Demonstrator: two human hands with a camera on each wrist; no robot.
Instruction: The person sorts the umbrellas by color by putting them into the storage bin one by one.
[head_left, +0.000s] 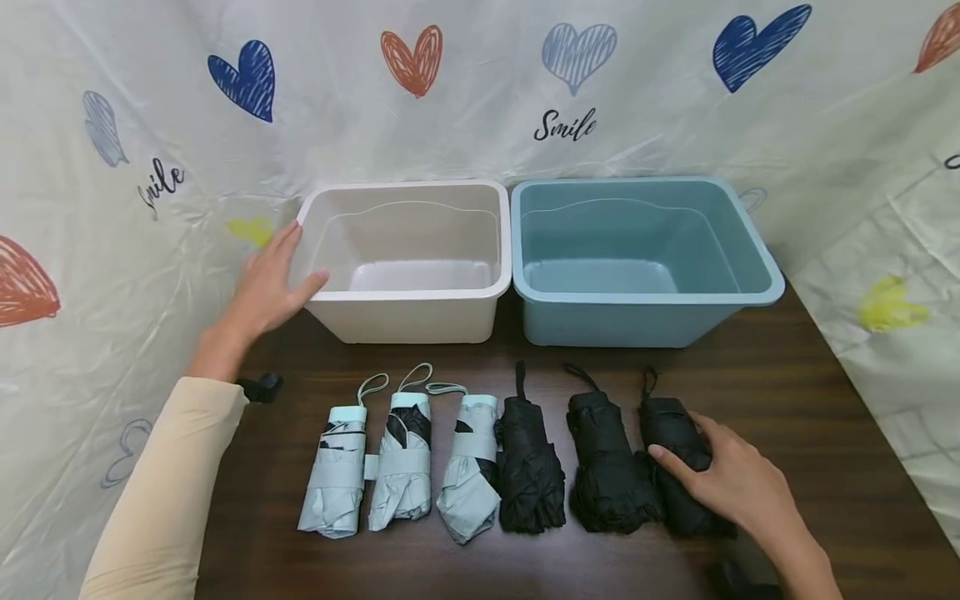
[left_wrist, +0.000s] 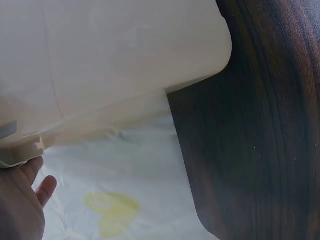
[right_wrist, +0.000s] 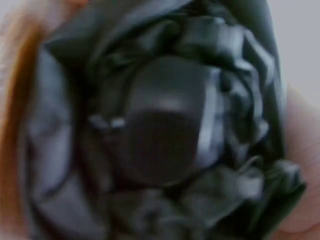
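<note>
Where the row ends at four o'clock, I have the right hand (head_left: 742,483) grasping the rightmost black folded umbrella (head_left: 675,433), thumb and fingers curled round its sides; my right wrist feed shows its crumpled end, blurred. Two more black folded umbrellas (head_left: 528,467) lie toward five o'clock, then three pale blue folded umbrellas (head_left: 405,479) around seven, all on the dark wooden tabletop (head_left: 555,571), wrist loops at their far ends. Beyond them, at ten o'clock, stands a cream plastic bin (head_left: 405,321); my left hand (head_left: 266,292) touches its rim at nine, fingers unclenched and spread. A blue plastic bin (head_left: 615,327) sits just beside it toward two o'clock. Farthest, at twelve, is a heart-printed cloth (head_left: 480,108).
</note>
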